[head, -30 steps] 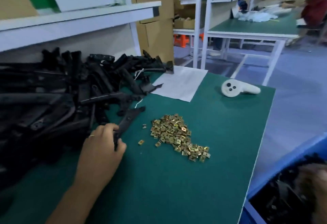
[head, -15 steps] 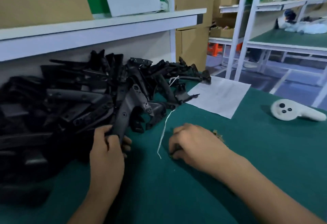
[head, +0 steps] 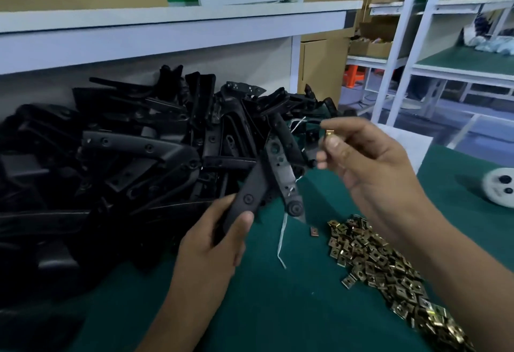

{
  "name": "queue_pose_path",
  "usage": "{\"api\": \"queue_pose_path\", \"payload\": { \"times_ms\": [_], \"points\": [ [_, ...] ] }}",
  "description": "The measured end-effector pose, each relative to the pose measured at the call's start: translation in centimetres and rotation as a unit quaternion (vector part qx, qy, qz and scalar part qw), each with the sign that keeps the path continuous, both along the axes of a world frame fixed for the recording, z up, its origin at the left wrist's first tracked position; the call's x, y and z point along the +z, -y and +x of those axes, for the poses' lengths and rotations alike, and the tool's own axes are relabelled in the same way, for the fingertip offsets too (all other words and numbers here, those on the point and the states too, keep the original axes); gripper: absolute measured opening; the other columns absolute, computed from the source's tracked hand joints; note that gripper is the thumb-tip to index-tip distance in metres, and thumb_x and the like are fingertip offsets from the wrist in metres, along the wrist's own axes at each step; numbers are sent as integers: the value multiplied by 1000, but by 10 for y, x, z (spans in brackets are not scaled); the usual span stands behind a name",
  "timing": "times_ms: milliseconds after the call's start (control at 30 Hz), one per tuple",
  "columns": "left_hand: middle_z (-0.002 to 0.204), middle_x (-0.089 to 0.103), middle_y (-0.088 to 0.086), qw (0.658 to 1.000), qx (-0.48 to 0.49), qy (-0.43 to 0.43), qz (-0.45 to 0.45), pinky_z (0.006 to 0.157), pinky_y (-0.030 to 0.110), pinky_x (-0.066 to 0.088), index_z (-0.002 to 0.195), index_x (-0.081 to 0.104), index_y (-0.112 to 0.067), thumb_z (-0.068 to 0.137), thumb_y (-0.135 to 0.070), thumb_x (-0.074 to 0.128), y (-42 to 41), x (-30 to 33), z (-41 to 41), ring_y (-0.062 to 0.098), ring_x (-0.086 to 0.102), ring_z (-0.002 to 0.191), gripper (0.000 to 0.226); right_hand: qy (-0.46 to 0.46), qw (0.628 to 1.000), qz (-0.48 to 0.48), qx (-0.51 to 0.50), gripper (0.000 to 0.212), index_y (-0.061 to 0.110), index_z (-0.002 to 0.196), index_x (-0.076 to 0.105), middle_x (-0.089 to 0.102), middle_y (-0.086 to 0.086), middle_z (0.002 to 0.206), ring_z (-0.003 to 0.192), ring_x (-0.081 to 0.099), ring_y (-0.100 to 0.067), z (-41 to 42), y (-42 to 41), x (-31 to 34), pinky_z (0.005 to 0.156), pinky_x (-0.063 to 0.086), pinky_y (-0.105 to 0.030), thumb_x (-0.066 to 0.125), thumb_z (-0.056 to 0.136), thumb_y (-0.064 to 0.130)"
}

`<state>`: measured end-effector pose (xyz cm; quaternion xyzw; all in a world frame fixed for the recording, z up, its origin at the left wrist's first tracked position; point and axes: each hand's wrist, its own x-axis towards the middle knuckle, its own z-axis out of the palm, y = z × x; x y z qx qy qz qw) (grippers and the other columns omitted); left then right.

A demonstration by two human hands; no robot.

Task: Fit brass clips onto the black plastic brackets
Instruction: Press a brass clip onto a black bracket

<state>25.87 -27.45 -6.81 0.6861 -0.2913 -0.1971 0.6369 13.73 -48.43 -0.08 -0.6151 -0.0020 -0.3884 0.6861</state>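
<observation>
Left hand (head: 214, 243) gripping black bracket (head: 267, 182), right hand (head: 370, 162) pinching brass clip (head: 329, 132)

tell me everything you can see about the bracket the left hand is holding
The black bracket looks like matte moulded plastic, V-shaped, with two flat arms joined at the top. The left hand grips the lower end of one arm, which bears a round recessed hole. The other arm has several holes and ends in a round boss near the green mat. It is held tilted, lifted in front of the pile of brackets. No clip is visibly fitted on it yet.
</observation>
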Motion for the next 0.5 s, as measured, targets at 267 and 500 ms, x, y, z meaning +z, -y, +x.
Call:
{"api": "queue_pose_path", "payload": {
  "times_ms": [267, 500],
  "points": [
    [63, 56, 6, 999, -14, 29, 19, 52, 20, 45, 129, 48, -77, 86, -57, 65, 3, 2, 7, 9, 49, 56, 51, -13, 997, 70, 30, 21, 5, 110, 70, 73, -23, 98, 87, 73, -30, 2, -5, -31, 80, 60, -34, 75, 90, 8],
    [59, 61, -19, 999, -34, 39, 10, 51, 13, 45, 124, 56, -74, 81, -53, 69, 5, 0, 4, 0, 48, 49, 49, -53, 994, 92, 13, 20, 9, 98, 78, 76, -18, 93, 80, 74, -21, 1, -10, -32, 71, 60, -25, 76, 84, 23]
  ]
}}
